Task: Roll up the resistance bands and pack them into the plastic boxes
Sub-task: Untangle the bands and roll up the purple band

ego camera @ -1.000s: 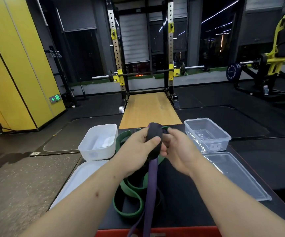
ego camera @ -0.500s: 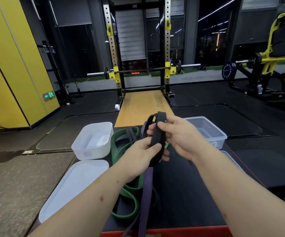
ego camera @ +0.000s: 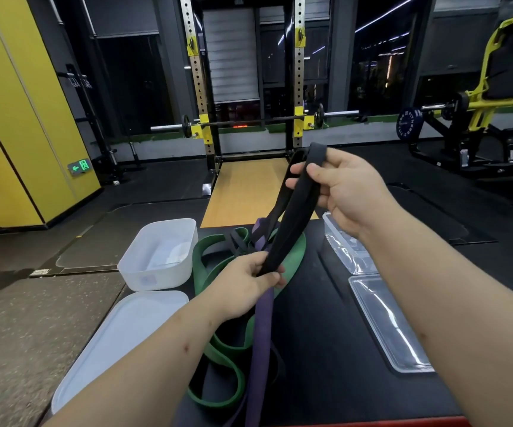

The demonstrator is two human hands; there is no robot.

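Head view: I look down over both forearms at a black tabletop (ego camera: 326,349) in a gym.
Right hand (ego camera: 344,192): raised over the far edge of the tabletop, thumb and fingers pinching the top fold of the black band (ego camera: 295,208).
Left hand (ego camera: 243,285): lower and nearer me, fingers curled round the bottom end of the black band.
Black band: off the tabletop, slanting in doubled strands from my right hand down to my left.
Purple band (ego camera: 260,334): comes out under my left hand and runs toward the near edge; I cannot tell whether it joins the black one.
Green band (ego camera: 218,396): lies in loose loops on the tabletop, below my hands, between the two boxes.
White box (ego camera: 156,275): open, at the far left corner, just beside the green band.
White lid (ego camera: 119,334): flat, just on my side of the white box.
Clear box (ego camera: 341,251): far right, partly hidden by my right wrist.
Clear lid (ego camera: 387,322): flat, nearer me than the clear box.
Behind: a squat rack (ego camera: 199,87) holding a barbell (ego camera: 249,121).
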